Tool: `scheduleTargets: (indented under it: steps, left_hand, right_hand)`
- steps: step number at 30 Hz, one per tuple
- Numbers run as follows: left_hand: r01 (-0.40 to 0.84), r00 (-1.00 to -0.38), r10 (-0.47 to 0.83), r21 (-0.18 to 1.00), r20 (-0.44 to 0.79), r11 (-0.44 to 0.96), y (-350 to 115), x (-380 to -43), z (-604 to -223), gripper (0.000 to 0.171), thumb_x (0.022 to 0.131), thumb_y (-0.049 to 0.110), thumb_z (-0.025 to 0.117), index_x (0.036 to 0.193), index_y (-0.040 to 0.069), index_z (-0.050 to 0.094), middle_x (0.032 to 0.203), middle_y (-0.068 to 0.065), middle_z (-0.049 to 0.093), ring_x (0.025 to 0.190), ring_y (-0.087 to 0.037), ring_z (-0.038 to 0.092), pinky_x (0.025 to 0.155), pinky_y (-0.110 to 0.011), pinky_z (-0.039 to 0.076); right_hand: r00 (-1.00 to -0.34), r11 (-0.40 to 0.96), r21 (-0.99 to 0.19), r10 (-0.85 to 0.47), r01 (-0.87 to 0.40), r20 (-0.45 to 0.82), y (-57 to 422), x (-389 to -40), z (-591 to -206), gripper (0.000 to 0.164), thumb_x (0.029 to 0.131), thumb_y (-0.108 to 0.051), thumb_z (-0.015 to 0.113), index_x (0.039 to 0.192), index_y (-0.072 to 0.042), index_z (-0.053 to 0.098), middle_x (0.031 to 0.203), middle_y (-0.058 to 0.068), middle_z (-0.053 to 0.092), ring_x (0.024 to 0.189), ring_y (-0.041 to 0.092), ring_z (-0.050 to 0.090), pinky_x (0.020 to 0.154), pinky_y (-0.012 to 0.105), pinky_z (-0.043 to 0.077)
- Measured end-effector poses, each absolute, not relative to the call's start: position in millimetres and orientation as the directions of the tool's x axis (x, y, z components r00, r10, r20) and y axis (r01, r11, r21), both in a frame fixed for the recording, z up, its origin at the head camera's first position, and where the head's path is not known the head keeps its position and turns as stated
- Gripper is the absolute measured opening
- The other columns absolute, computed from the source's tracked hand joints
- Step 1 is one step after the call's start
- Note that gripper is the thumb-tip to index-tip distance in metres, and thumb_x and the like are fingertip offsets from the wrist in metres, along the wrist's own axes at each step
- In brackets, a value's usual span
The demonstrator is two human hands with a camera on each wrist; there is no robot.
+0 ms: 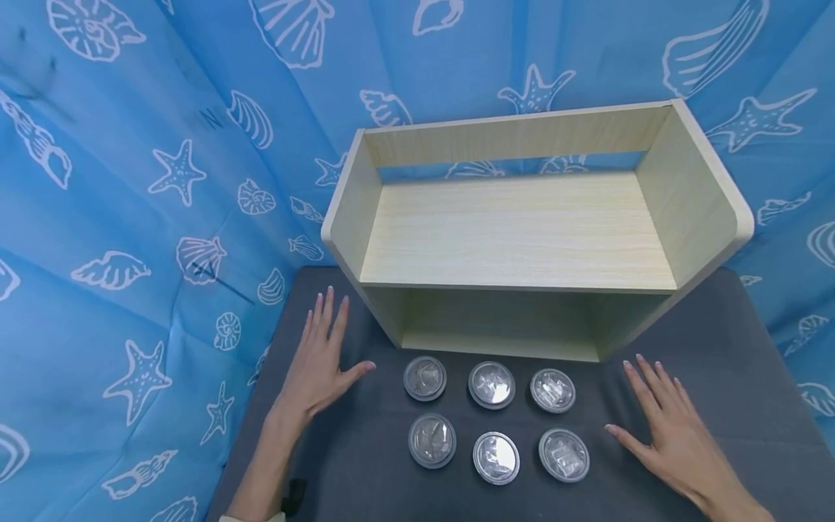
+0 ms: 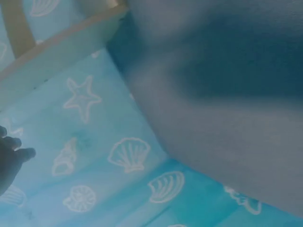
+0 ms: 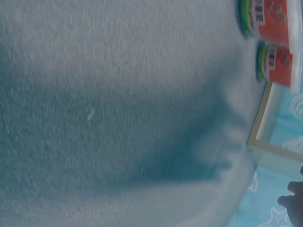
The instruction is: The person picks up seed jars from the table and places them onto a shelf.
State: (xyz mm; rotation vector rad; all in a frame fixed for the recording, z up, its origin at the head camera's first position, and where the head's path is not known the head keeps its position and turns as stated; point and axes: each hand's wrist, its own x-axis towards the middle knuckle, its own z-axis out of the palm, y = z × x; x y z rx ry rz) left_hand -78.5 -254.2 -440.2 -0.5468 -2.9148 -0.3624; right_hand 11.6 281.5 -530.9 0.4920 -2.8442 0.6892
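Note:
Several small round tubs with clear lids stand in two rows of three before the shelf, among them a back-left tub (image 1: 425,378) and a front-right tub (image 1: 564,455). From the side, in the right wrist view, a tub (image 3: 267,21) shows a red label and a green base. My left hand (image 1: 320,366) is left of the tubs, fingers straight and thumb spread, holding nothing. To their right, my right hand (image 1: 675,431) is spread the same way, with nothing in it. Only dark fingertips of each hand show in the wrist views.
A pale wooden two-tier shelf (image 1: 522,228) stands at the back of the dark grey table (image 1: 365,478), tubs close along its front. Blue curtain (image 1: 215,181) with white shell and starfish prints hangs behind and on the left.

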Motion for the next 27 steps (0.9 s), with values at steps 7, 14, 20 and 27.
scheduleTargets:
  steps: [7, 14, 20, 27]
  left_hand:
    - [0.379, -0.922, 0.325, 0.307, 0.213, 0.873, -250.4, -80.4, -417.6, 0.115, 0.081, 0.061, 0.072, 0.161, 0.018, 0.0, 0.167, -0.003, -0.008, 0.152, -0.034, 0.006, 0.116, -0.062, 0.021]
    - [0.42, -0.906, 0.345, 0.414, 0.246, 0.808, -245.5, -80.0, -402.3, 0.11, 0.084, 0.077, 0.053, 0.161, 0.021, -0.003, 0.167, -0.001, -0.006, 0.151, -0.033, 0.013, 0.111, -0.065, 0.029]
    - [0.469, -0.882, 0.36, 0.491, 0.304, 0.734, -241.2, -81.6, -391.6, 0.109, 0.084, 0.083, 0.04, 0.161, 0.018, -0.003, 0.167, -0.001, -0.004, 0.151, -0.03, 0.011, 0.112, -0.065, 0.026]
    - [0.517, -0.853, 0.342, 0.557, 0.393, 0.65, -233.5, -88.2, -375.2, 0.11, 0.084, 0.081, 0.043, 0.161, 0.016, -0.003, 0.167, 0.001, 0.002, 0.151, -0.025, 0.015, 0.118, -0.054, 0.022]
  right_hand:
    - [-0.91, 0.783, -0.471, -0.298, -0.406, 0.287, 263.1, 18.5, -527.7, 0.105, 0.075, -0.032, 0.086, 0.158, -0.011, 0.026, 0.16, 0.014, 0.027, 0.148, 0.03, 0.022, 0.121, 0.031, 0.013]
    - [-0.895, 0.749, -0.494, -0.322, -0.44, 0.309, 243.1, 32.4, -534.7, 0.105, 0.068, -0.028, 0.09, 0.155, -0.011, 0.034, 0.15, 0.011, 0.042, 0.133, 0.015, 0.037, 0.105, 0.003, 0.012]
    - [-0.886, 0.694, -0.552, -0.335, -0.462, 0.32, 227.4, 41.0, -541.8, 0.098, 0.067, -0.023, 0.092, 0.15, -0.007, 0.043, 0.145, 0.009, 0.046, 0.135, -0.005, 0.028, 0.106, 0.002, 0.015]
    - [-0.861, 0.581, -0.635, -0.36, -0.509, 0.361, 221.8, 43.5, -549.4, 0.094, 0.064, -0.016, 0.092, 0.144, 0.001, 0.046, 0.139, 0.01, 0.05, 0.134, -0.005, 0.032, 0.107, 0.006, 0.022]
